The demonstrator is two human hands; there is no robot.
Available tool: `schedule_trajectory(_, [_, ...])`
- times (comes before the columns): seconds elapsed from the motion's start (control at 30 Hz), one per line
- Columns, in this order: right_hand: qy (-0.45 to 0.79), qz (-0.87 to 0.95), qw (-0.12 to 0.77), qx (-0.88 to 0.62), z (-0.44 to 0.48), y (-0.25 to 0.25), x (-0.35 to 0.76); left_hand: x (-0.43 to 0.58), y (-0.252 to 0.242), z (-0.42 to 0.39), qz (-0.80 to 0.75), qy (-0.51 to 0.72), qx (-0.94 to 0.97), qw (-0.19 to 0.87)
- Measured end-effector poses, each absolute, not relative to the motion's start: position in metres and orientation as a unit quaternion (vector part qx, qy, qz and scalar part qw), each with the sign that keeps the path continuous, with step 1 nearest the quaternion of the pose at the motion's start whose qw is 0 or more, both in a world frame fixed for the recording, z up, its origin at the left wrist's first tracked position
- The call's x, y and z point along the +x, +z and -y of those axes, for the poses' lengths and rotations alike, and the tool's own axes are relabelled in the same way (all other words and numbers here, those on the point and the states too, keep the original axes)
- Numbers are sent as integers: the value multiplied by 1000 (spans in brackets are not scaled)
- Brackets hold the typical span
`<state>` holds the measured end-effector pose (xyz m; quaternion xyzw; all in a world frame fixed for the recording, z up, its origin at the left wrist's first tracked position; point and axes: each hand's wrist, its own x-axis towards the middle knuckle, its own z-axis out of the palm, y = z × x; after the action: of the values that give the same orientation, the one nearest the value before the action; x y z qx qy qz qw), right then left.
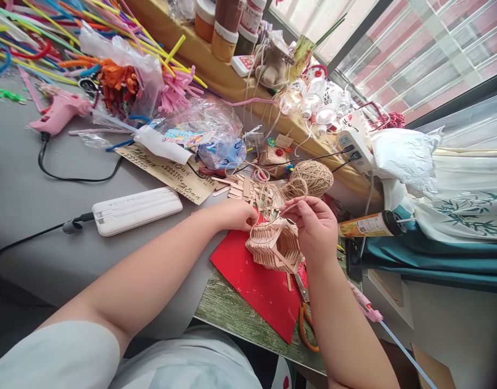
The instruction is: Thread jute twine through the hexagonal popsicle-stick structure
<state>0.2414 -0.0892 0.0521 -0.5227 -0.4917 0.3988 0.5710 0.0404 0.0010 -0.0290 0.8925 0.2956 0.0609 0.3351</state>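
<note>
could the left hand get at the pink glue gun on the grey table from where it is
Probably yes: the left hand is at the stick basket, and bare grey table leads to the pink glue gun, though it's a long stretch.

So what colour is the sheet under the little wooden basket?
Red; the sheet shows best in the head view.

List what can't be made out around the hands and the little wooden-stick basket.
- Head view: the basket's right side is hidden behind the right hand.
- The left hand's fingertips are curled out of sight, so its grip is unclear.
- The scissors are partly covered by the right forearm.
- The twine between the fingers is too thin to follow.
</note>
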Motion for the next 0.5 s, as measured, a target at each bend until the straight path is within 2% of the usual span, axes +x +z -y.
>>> schedule_trajectory(0.33, [382,497,595,-503,91,52,242,38,-23,-1,-279,67,892,348])
schedule_trajectory(0.5, [367,518,568,-524,99,54,249,39,-30,-2,-276,81,891,350])
